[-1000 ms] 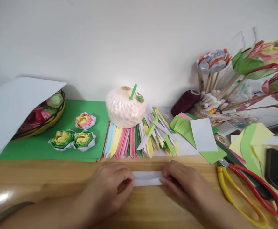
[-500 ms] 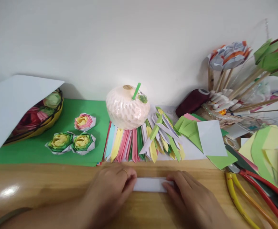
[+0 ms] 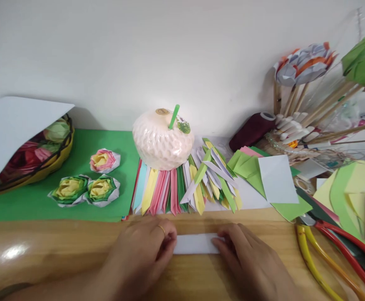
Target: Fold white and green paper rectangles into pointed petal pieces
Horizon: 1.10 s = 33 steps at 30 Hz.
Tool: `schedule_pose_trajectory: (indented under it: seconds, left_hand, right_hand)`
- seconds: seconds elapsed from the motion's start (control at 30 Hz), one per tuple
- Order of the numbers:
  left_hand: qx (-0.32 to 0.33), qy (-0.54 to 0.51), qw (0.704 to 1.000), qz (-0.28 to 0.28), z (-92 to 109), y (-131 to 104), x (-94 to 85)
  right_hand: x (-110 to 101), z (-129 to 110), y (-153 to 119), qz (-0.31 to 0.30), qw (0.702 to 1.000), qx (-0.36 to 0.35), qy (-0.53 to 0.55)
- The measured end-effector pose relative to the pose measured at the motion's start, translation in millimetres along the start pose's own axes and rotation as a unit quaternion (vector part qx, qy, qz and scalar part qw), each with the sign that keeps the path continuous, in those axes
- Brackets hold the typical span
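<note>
Paper strip [image 3: 195, 243], basket [image 3: 51, 169] — paper flowers [image 3: 29, 155] inside, sheet [image 3: 16, 125] partly covering them

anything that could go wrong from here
Possibly two things. The white paper strip has the left hand at one end and the right hand at the other, so uneven pressure might skew or crumple it. Also, the loose pile of folded strips lies just beyond the hands, so a forward nudge could scatter some of them.
</note>
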State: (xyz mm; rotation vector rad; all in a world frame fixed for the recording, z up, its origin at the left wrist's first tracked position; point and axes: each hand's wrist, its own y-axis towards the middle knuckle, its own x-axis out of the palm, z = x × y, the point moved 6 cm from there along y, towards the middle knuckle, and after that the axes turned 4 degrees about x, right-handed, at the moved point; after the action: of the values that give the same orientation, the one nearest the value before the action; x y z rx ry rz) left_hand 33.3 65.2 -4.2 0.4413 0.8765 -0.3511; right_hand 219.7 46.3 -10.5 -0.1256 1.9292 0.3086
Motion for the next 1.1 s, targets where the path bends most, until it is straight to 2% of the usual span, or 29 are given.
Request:
schedule_pose_trajectory:
  seconds: [0.17,0.7,0.87,0.97,1.1]
  left_hand:
    - [0.040,0.012,0.999,0.020,5.0,1.7,-3.9]
    - [0.108,0.055,0.992,0.024,11.0,0.6,-4.0]
    - [0.123,0.099,0.987,0.004,14.8,1.1,-0.7]
    - [0.151,0.133,0.979,0.022,17.5,0.3,-0.9]
    - [0.185,0.157,0.970,0.012,19.6,0.1,1.6]
  right_hand:
    - [2.1,1.7,1.0,-0.029,0.999,0.016,0.008]
    - [-1.0,1.7,5.0,-0.025,0.999,0.042,-0.005]
    - [-0.1,-0.6,5.5,-0.038,0.998,0.043,0.011]
    - [-1.1,-0.2,7.5,-0.031,0.998,0.052,0.020]
    - [-1.8,3.9,12.4,-0.068,0.992,0.070,0.076]
